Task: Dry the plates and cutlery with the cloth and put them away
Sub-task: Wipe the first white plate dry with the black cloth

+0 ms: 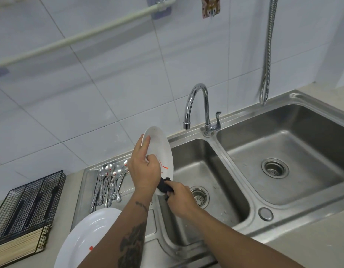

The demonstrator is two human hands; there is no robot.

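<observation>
My left hand (143, 167) grips a white plate (161, 149) with red streaks by its left rim, tilted up over the left edge of the small sink basin. My right hand (179, 198) holds a dark cloth (164, 185) pressed against the plate's lower edge. A second white plate (86, 240) with a red spot lies on the drainboard at the bottom left, partly hidden by my left forearm. Several metal spoons (109, 182), some with red marks, lie in a pile on the drainboard behind it.
A black wire cutlery basket (30, 204) stands on the counter at the left, with a bundle of wooden chopsticks (18, 246) along its front. A chrome tap (200, 109) rises behind the small basin (211, 171). The larger basin (283, 151) lies to the right.
</observation>
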